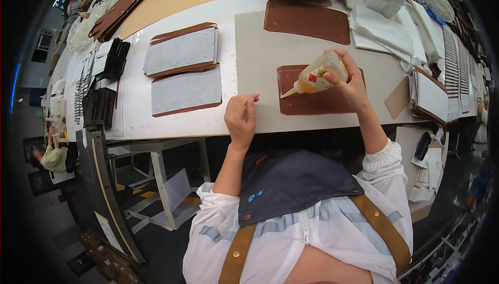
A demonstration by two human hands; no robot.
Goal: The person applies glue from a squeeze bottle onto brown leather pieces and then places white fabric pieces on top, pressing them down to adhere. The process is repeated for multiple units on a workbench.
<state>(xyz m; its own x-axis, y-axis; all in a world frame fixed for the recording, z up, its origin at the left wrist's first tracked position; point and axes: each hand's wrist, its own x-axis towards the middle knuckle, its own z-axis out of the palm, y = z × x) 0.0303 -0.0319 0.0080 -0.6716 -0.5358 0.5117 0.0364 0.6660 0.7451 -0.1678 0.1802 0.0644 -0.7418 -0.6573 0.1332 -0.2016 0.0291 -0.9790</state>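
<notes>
My right hand [353,78] is wrapped round a translucent squeeze bottle [319,75] with amber liquid in it. The bottle is tilted, its narrow nozzle pointing down and left to the left part of a brown leather panel [317,103]. Whether the tip touches the panel I cannot tell. Left of that panel, my left hand [240,120] is held over the table's near edge, fingers curled in and thumb against them, with nothing visible in it. Farther back lies a second brown leather panel [306,21].
Grey-faced brown panels lie in a stack [182,52], with another such panel [187,91] nearer. Black folded pieces [99,106] stand at the left, white padding sheets [382,29] at the back right. A tan card [397,98] and stacked panels [431,94] are on the right.
</notes>
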